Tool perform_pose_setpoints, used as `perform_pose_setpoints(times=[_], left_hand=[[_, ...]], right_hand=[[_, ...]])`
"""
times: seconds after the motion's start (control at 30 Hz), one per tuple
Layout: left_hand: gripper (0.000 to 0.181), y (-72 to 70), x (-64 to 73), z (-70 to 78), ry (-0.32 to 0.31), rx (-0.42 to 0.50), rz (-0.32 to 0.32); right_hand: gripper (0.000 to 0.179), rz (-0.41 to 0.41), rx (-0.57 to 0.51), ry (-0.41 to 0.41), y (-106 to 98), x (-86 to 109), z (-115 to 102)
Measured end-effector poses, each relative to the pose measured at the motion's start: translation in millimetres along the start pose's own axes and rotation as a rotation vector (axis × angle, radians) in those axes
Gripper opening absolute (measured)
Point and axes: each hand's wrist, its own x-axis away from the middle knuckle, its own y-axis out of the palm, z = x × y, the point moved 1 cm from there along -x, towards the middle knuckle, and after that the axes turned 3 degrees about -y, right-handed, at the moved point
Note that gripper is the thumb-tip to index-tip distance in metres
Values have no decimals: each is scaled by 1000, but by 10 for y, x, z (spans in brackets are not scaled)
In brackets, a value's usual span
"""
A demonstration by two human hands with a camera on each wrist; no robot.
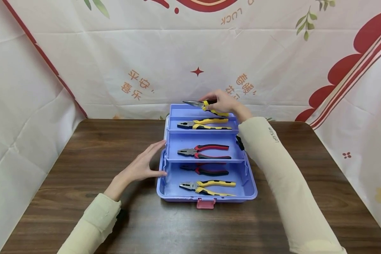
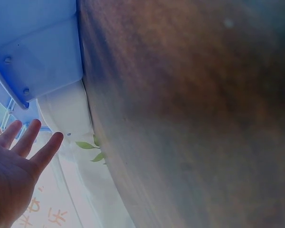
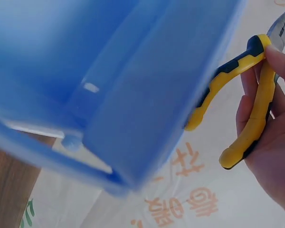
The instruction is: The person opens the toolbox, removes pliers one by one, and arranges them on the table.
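A blue toolbox (image 1: 206, 199) stands open on the table with its stepped trays raised. Above the top tray my right hand (image 1: 220, 101) grips needle-nose pliers (image 3: 256, 114) with yellow and black handles, the jaws toward the left. My left hand (image 1: 143, 165) lies at the box's left side, fingers spread and nearly straight, thumb by the lower rim. Yellow-black pliers (image 1: 209, 124) lie in the upper tray. Red-black pliers (image 1: 206, 151) lie in the middle tray. In the bottom are yellow-black pliers (image 1: 209, 187) and, partly shadowed, red-black pliers (image 1: 209, 170).
A pink latch (image 1: 205, 203) sticks out at the box's front. Something black (image 1: 240, 143) shows at its right side, partly behind the right sleeve. The brown wooden table (image 1: 92, 162) ends at a printed white cloth (image 1: 177, 49) behind the box.
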Motion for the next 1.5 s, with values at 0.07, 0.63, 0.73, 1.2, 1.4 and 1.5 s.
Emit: perform_pose_setpoints(times=[0.07, 0.63, 0.73, 1.2, 1.4, 1.5], left_hand=[[99, 2, 4, 2, 4, 0, 0], [94, 11, 21, 6, 0, -13, -14], [92, 14, 18, 6, 16, -17, -17], [91, -14, -21, 23, 33, -39, -48], [91, -5, -18, 32, 27, -27, -47], [91, 0, -14, 33, 20, -25, -47]], right_hand=[[30, 23, -5, -25, -45, 33, -13], [33, 190, -121, 40, -340, 375, -72], [35, 240, -163, 85, -378, 463, -43], [47, 578, -620, 379, -477, 983, 97], [54, 605, -767, 399, -451, 1226, 253], [57, 606, -789, 426, -414, 1334, 354]])
